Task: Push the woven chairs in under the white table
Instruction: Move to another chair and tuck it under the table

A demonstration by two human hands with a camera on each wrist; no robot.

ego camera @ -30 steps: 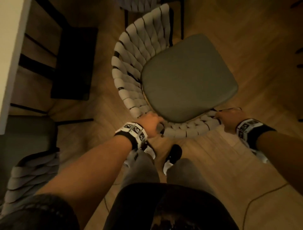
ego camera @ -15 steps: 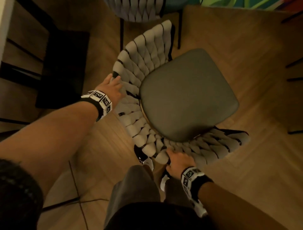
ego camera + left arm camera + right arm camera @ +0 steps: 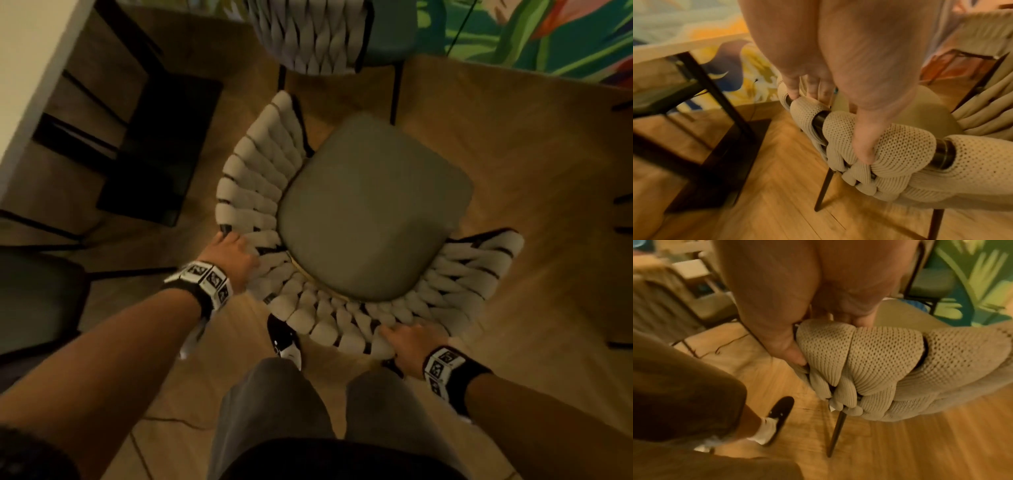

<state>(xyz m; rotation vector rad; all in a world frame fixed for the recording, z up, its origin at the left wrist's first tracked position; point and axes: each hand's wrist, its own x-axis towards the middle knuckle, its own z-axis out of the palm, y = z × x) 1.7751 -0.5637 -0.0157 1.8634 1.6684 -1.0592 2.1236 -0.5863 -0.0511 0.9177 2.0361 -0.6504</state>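
Both hands' grip clamped on woven chair (image 3: 267, 192) backrest, wrist views show thumbs underneath.

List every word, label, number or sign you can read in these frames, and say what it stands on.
No readable words, brands or numbers in any view.
Left wrist band: black-and-white square code patterns, not text.
Right wrist band: the same kind of code patterns, not text.
Woven chair, gripped by the left hand and the right hand: no label visible.
White table: no markings visible.
Painted wall: leaf shapes only, no lettering.
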